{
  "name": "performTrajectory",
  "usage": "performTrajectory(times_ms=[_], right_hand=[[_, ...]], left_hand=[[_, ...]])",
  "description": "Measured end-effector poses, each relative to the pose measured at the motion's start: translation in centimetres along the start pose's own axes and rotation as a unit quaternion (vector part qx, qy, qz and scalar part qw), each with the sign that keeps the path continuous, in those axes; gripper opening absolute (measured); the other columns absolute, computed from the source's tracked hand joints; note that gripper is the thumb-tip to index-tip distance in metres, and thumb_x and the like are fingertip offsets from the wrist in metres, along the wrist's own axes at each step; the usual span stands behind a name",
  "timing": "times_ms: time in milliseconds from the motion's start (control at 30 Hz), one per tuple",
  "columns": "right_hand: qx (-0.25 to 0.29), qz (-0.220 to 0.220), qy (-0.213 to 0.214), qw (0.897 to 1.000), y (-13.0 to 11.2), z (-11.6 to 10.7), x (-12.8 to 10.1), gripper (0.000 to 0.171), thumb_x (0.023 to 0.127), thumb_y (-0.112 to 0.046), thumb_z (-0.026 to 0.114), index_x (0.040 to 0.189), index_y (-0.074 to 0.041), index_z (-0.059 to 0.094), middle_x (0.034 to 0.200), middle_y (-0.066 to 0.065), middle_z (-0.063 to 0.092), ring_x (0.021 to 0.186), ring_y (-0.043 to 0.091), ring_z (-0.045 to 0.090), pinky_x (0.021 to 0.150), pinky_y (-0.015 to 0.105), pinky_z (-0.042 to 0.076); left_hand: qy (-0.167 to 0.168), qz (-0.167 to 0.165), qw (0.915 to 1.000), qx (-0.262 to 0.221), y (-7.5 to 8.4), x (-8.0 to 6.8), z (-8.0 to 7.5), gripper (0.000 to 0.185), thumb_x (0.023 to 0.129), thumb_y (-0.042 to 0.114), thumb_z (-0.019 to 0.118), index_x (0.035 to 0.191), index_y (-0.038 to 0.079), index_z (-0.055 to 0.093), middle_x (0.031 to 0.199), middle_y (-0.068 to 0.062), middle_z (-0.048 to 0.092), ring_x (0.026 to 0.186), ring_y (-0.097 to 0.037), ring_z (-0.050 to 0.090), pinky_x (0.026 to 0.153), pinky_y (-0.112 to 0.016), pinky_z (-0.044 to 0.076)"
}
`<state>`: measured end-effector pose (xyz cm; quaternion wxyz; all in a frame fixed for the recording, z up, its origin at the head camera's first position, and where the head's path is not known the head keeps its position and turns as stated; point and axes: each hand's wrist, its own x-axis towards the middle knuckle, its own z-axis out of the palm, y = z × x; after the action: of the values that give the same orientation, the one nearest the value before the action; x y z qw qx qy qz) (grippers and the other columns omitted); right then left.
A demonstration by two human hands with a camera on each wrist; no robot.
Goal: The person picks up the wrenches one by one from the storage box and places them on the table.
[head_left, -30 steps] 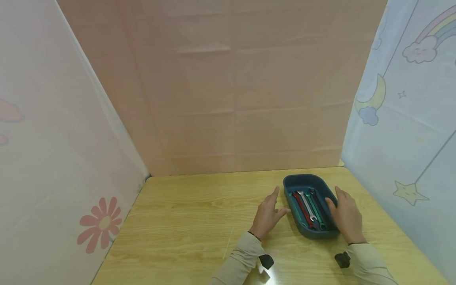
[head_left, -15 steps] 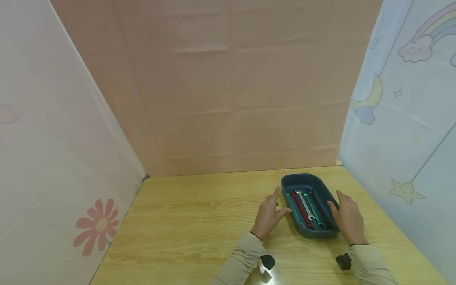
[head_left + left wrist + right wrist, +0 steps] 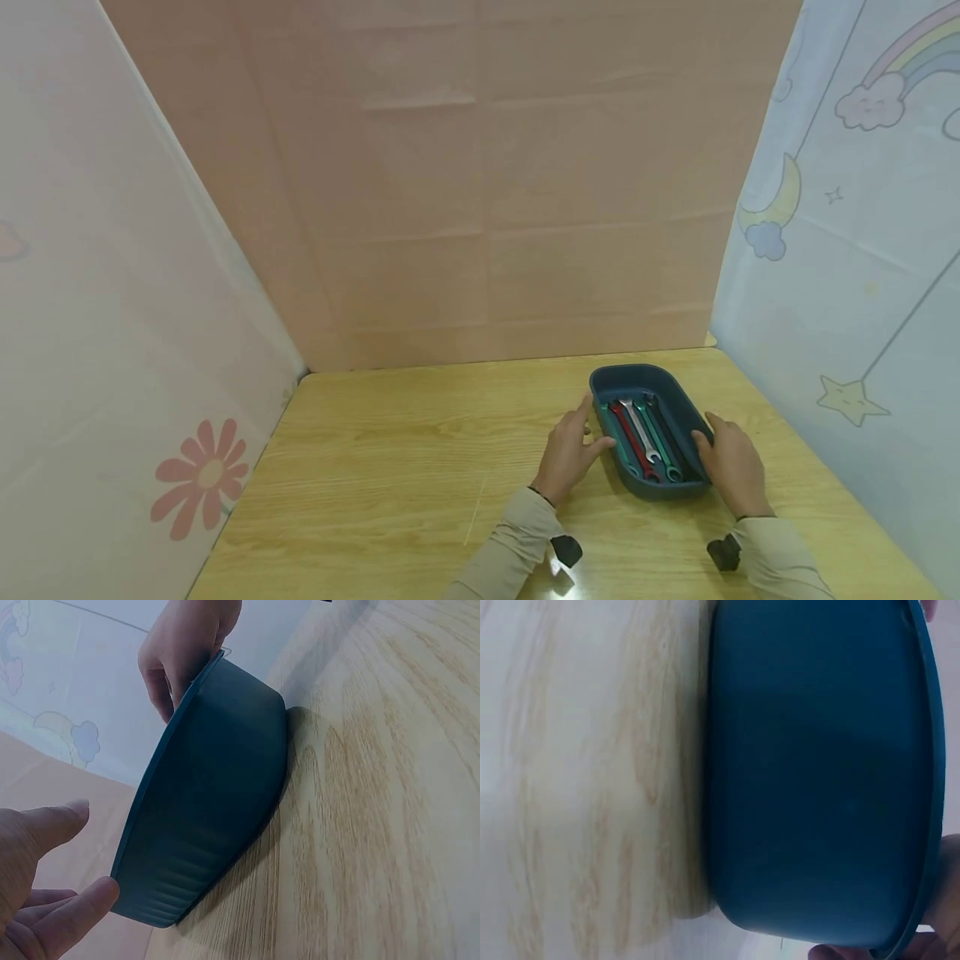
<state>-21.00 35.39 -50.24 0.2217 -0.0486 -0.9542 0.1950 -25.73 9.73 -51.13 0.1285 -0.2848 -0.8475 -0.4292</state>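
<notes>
A dark blue plastic bin [image 3: 693, 398] with rounded corners stands at the right of the table. Inside lie several wrenches side by side, among them a red wrench [image 3: 633, 439], a silver wrench [image 3: 640, 429] and green ones. My left hand [image 3: 564, 454] is at the bin's left side; in the left wrist view, a fingertip touches the rim and the thumb stays off it, fingers fairly straight. At the right wall, my right hand [image 3: 737, 467] grips the rim, thumb over the inner side and fingers outside. The right wrist view shows mostly the bin's outer wall [image 3: 817, 772].
The wood-grain table [image 3: 390, 450] extends to the left of the bin. A tan sheet [image 3: 420, 183] hangs behind it. Printed white cloths enclose the left side [image 3: 112, 292] and right side [image 3: 840, 317].
The right hand has come in against the bin's right rim. The left hand has moved slightly closer to the left wall. The head view has shifted a little; the wrenches look unmoved within the bin.
</notes>
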Motion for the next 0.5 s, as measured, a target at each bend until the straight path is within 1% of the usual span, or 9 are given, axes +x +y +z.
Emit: performTrajectory(times_ms=[67, 133, 233, 300, 367, 500], right_hand=[[0.002, -0.001, -0.003, 1.000, 0.1, -0.1, -0.1, 0.040, 0.092, -0.002, 0.065, 0.122, 0.022, 0.053, 0.102, 0.043, 0.058, 0.087, 0.056, 0.059, 0.071, 0.063, 0.049], [0.003, -0.002, -0.008, 1.000, 0.1, -0.1, -0.2, 0.038, 0.091, 0.000, 0.065, 0.120, 0.023, 0.054, 0.099, 0.042, 0.059, 0.079, 0.051, 0.061, 0.066, 0.059, 0.051], [0.006, -0.001, -0.019, 1.000, 0.2, -0.1, -0.4, 0.039, 0.090, 0.004, 0.064, 0.121, 0.023, 0.054, 0.093, 0.039, 0.060, 0.060, 0.037, 0.058, 0.051, 0.048, 0.048], [0.012, 0.003, -0.023, 1.000, 0.2, -0.1, -0.5, 0.039, 0.089, 0.005, 0.062, 0.123, 0.022, 0.053, 0.087, 0.035, 0.060, 0.050, 0.027, 0.050, 0.044, 0.040, 0.040], [0.014, 0.007, -0.025, 1.000, 0.3, -0.1, -0.6, 0.039, 0.089, 0.006, 0.059, 0.125, 0.021, 0.053, 0.085, 0.033, 0.059, 0.047, 0.020, 0.043, 0.042, 0.035, 0.034], [0.009, 0.009, -0.023, 1.000, 0.6, -0.3, -0.6, 0.038, 0.089, 0.006, 0.055, 0.124, 0.019, 0.056, 0.085, 0.034, 0.058, 0.051, 0.021, 0.043, 0.042, 0.034, 0.034]], left_hand=[[-0.003, -0.007, 0.9999, -0.011, 0.2, 0.0, 0.1, 0.080, 0.089, 0.032, 0.075, 0.155, 0.009, 0.035, 0.119, -0.008, 0.066, 0.096, -0.017, 0.068, 0.073, -0.014, 0.050], [-0.008, -0.015, 0.9995, -0.025, 0.3, 0.0, 0.1, 0.079, 0.090, 0.032, 0.074, 0.155, 0.009, 0.036, 0.120, -0.008, 0.065, 0.098, -0.018, 0.069, 0.075, -0.016, 0.051], [-0.015, -0.023, 0.9984, -0.050, 0.6, 0.0, 0.1, 0.077, 0.091, 0.031, 0.073, 0.155, 0.009, 0.035, 0.124, -0.012, 0.063, 0.101, -0.020, 0.069, 0.079, -0.017, 0.052], [-0.016, -0.022, 0.9979, -0.060, 0.7, 0.0, 0.1, 0.077, 0.091, 0.031, 0.072, 0.155, 0.008, 0.036, 0.127, -0.013, 0.062, 0.102, -0.022, 0.069, 0.079, -0.017, 0.052], [-0.018, -0.022, 0.9975, -0.064, 0.9, 0.1, 0.2, 0.076, 0.092, 0.031, 0.072, 0.155, 0.009, 0.035, 0.130, -0.013, 0.062, 0.103, -0.022, 0.068, 0.079, -0.016, 0.052], [-0.027, -0.028, 0.9969, -0.068, 1.3, 0.3, 0.4, 0.076, 0.092, 0.033, 0.071, 0.155, 0.011, 0.035, 0.134, -0.009, 0.060, 0.104, -0.019, 0.068, 0.079, -0.014, 0.050]])
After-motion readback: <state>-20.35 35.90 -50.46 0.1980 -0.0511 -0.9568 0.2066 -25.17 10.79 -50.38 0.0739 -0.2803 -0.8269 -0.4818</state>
